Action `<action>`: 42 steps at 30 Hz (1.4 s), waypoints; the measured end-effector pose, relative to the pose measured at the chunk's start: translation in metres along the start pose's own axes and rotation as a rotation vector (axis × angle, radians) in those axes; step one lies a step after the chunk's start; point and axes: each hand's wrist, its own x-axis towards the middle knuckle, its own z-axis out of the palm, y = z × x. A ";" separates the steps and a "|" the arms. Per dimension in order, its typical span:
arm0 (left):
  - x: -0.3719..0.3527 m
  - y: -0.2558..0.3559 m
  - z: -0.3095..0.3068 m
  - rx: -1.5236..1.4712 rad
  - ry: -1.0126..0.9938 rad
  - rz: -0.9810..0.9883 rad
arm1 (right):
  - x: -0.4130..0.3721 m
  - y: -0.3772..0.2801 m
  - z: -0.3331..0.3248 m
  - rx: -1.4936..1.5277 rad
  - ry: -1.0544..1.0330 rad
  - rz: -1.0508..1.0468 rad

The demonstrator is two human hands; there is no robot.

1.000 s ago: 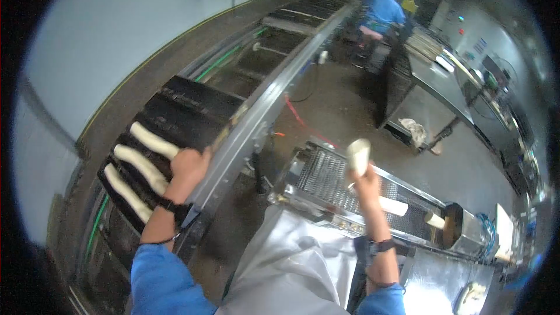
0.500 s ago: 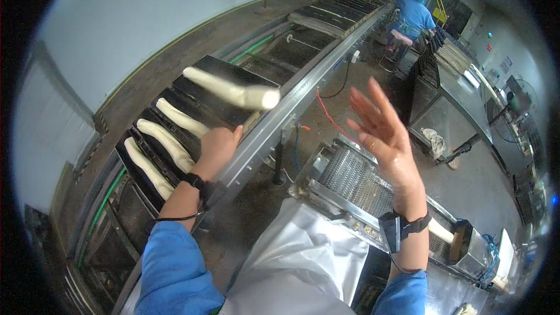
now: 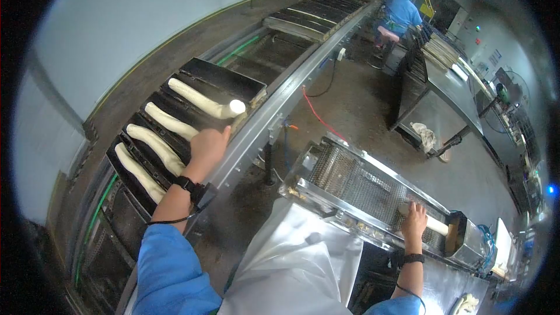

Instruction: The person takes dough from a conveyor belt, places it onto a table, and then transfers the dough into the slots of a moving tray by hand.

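My left hand (image 3: 208, 149) rests over the black trays near the rail, its thumb out and its other fingers hidden beneath it. Around it, several pale dough rolls lie lengthwise in the dark trays. The farthest dough roll (image 3: 201, 100) ends in a bent tip towards the rail; a nearer dough roll (image 3: 140, 172) lies left of my wrist. At the right, my right hand (image 3: 414, 221) is closed over the near end of another dough roll (image 3: 436, 225), which lies on the metal mesh conveyor (image 3: 356, 178) and comes out of a metal box (image 3: 466, 234).
A metal rail (image 3: 262, 125) runs along the tray line. Beyond, a person in blue (image 3: 401, 11) sits by a steel table (image 3: 452, 99) bearing stacked trays. A white cloth (image 3: 424, 135) hangs below that table. A red hose (image 3: 318, 112) crosses behind the mesh conveyor.
My right hand has come down from its raised, open pose onto the dough roll on the mesh conveyor. The farthest dough roll, blurred before, now lies still in its tray.
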 end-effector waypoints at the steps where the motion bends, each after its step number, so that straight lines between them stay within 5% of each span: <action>1: 0.000 0.000 0.000 -0.003 0.011 0.011 | 0.002 -0.008 -0.013 -0.074 -0.039 0.086; 6: 0.000 -0.005 0.003 -0.016 0.001 0.023 | 0.036 -0.038 -0.066 0.043 -0.123 0.095; 10: -0.002 -0.007 0.005 -0.023 0.002 0.021 | 0.076 -0.044 -0.153 0.932 0.240 -0.193; 14: -0.004 -0.009 0.001 -0.018 -0.032 -0.011 | 0.072 -0.128 -0.282 1.567 0.183 -0.285; 18: -0.016 -0.018 -0.007 -0.012 -0.029 -0.005 | 0.043 -0.224 -0.335 1.913 -0.165 -0.888; 20: -0.022 -0.023 -0.009 0.001 -0.017 0.008 | 0.034 -0.238 -0.333 1.793 -0.193 -1.016; 24: -0.034 -0.037 -0.012 -0.016 -0.035 -0.064 | 0.028 -0.225 -0.295 1.719 -0.253 -0.896; 30: -0.075 -0.054 -0.040 -0.145 0.172 -0.091 | 0.024 -0.093 -0.125 1.291 -0.087 -0.309; 32: -0.074 -0.064 -0.034 -0.198 0.540 0.105 | 0.004 -0.042 -0.069 0.919 -0.014 -0.030; 34: -0.073 -0.051 -0.040 -0.617 0.390 -0.028 | -0.015 0.028 0.017 0.509 0.213 -0.032; 36: -0.063 -0.050 -0.032 -0.717 0.327 -0.050 | -0.049 0.062 0.047 0.285 0.206 0.239; 38: -0.053 -0.045 -0.025 -0.784 0.205 -0.283 | -0.086 0.078 0.051 0.258 0.132 0.453; 40: -0.046 -0.032 -0.036 -1.261 0.096 -0.606 | -0.124 0.082 0.046 0.239 0.058 0.670; 42: -0.042 -0.064 -0.015 -1.563 0.143 -0.532 | -0.156 0.083 0.039 0.066 0.052 0.722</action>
